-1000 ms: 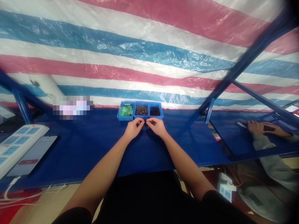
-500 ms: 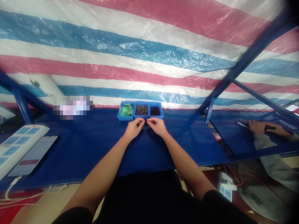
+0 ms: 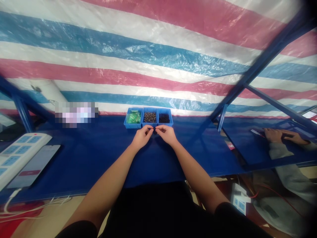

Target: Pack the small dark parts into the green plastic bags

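Observation:
My left hand (image 3: pixel 143 136) and my right hand (image 3: pixel 167 134) face each other just in front of three small blue bins, fingertips almost meeting. Both are closed in a pinch. A tiny dark piece seems to lie between the fingertips, too small to name. Green pieces (image 3: pixel 133 116) fill the left bin. In the middle bin are many small brass-and-dark parts (image 3: pixel 150 117), and small black parts (image 3: pixel 163 118) fill the right bin. The bins stand side by side, touching.
A white power strip (image 3: pixel 22 153) and a phone (image 3: pixel 34 167) on a cable lie at the left on the blue table (image 3: pixel 94 158). Blue frame bars (image 3: pixel 232 96) rise at both sides. A co-worker's hands (image 3: pixel 284 136) are at the right. Striped sheeting hangs behind.
Hardly anything differs: both hands keep their pinch at the same place in front of the bins, and the view has shifted very slightly.

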A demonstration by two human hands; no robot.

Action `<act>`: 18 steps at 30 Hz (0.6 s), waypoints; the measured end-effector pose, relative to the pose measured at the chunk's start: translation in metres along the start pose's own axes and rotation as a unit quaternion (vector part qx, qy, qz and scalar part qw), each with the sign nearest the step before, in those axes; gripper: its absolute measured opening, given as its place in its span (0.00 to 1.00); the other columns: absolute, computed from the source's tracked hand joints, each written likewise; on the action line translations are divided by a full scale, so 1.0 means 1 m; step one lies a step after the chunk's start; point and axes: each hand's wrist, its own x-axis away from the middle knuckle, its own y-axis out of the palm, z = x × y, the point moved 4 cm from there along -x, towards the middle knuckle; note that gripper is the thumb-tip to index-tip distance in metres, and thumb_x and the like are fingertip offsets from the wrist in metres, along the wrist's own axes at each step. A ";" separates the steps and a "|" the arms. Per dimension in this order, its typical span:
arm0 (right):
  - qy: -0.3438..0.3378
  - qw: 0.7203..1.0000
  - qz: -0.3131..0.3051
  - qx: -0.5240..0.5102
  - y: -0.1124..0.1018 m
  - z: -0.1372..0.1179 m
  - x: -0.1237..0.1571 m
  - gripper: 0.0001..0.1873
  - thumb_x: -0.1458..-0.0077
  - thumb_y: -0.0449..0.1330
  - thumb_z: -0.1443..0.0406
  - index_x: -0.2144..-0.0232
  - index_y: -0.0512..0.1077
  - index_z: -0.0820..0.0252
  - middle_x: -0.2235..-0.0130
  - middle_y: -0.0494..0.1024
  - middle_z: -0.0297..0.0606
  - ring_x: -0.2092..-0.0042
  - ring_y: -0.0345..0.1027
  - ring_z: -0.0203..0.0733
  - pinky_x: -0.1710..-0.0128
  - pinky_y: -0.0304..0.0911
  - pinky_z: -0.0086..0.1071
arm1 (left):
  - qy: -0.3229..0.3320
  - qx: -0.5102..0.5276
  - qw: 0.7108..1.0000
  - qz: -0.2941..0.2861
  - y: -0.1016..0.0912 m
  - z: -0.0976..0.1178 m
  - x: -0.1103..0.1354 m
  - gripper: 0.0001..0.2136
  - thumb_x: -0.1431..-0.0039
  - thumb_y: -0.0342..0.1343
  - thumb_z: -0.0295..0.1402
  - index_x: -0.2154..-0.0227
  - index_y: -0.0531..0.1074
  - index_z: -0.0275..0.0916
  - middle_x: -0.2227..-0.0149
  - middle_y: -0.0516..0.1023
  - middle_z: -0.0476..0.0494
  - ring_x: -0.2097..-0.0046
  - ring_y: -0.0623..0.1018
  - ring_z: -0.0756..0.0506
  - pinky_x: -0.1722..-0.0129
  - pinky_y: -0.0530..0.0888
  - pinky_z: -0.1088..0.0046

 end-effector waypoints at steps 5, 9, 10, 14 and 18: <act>0.001 1.000 -0.005 -0.011 0.001 0.000 0.000 0.10 0.47 0.63 0.61 0.62 0.77 0.58 0.64 0.81 0.37 0.65 0.76 0.39 0.61 0.72 0.33 | 0.004 -0.007 1.000 0.009 -0.001 0.000 0.000 0.13 0.37 0.49 0.44 0.61 0.71 0.41 0.78 0.68 0.54 0.75 0.70 0.50 0.70 0.67 0.75; -0.009 1.000 -0.006 -0.019 0.002 -0.003 0.002 0.12 0.48 0.63 0.60 0.62 0.77 0.58 0.63 0.81 0.38 0.65 0.76 0.38 0.62 0.72 0.32 | -0.004 -0.003 1.000 0.007 -0.003 0.001 0.001 0.13 0.37 0.48 0.44 0.61 0.71 0.42 0.78 0.69 0.54 0.75 0.70 0.50 0.71 0.66 0.75; -0.009 1.000 -0.006 -0.018 0.002 -0.004 0.002 0.12 0.48 0.63 0.60 0.62 0.77 0.58 0.63 0.81 0.38 0.65 0.76 0.38 0.62 0.72 0.32 | -0.005 -0.002 1.000 0.007 -0.003 0.002 0.001 0.13 0.37 0.48 0.44 0.61 0.71 0.42 0.77 0.69 0.54 0.75 0.70 0.51 0.71 0.66 0.75; -0.003 1.000 -0.009 -0.013 0.002 -0.003 0.002 0.10 0.48 0.63 0.61 0.63 0.77 0.58 0.64 0.81 0.38 0.66 0.76 0.39 0.63 0.72 0.33 | -0.010 0.010 1.000 0.000 -0.004 0.005 0.001 0.12 0.36 0.47 0.43 0.61 0.70 0.41 0.76 0.72 0.54 0.74 0.70 0.51 0.70 0.67 0.75; 0.001 1.000 -0.012 -0.023 0.002 -0.003 0.002 0.10 0.47 0.63 0.60 0.64 0.77 0.59 0.65 0.81 0.38 0.66 0.76 0.38 0.62 0.72 0.33 | -0.005 0.014 1.000 0.002 -0.003 0.004 0.001 0.12 0.37 0.50 0.43 0.59 0.69 0.41 0.78 0.69 0.55 0.75 0.70 0.50 0.70 0.66 0.75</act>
